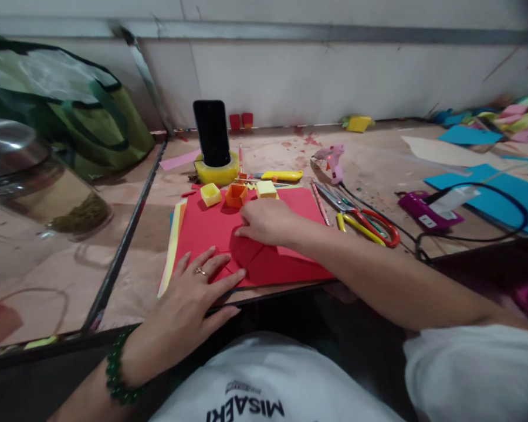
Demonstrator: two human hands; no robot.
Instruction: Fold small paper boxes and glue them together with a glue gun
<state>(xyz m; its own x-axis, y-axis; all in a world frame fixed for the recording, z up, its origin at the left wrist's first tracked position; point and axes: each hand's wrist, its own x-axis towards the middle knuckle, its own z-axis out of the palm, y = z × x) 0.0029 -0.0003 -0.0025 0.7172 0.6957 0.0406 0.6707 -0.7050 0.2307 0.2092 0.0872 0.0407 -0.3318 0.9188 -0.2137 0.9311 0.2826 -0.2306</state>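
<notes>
A folded piece of red paper [250,255] lies on a stack of red sheets [202,225] near the table's front edge. My left hand [189,299], with a ring and a green bead bracelet, lies flat with fingers spread, holding down the paper's near left corner. My right hand [266,221] has its fingers curled and pressed onto a fold of the red paper at its far side. Just beyond the sheets sit three small paper boxes: a yellow box [210,194], an orange box [236,195] and a pale yellow box [266,189].
A black phone [211,133] stands in a yellow tape roll [217,171]. A yellow cutter [281,175], pink glue gun [332,159], scissors [361,220], purple device [425,210] with black cable and blue sheets [501,187] lie right. A green bag [70,105] and glass jar [30,176] stand left.
</notes>
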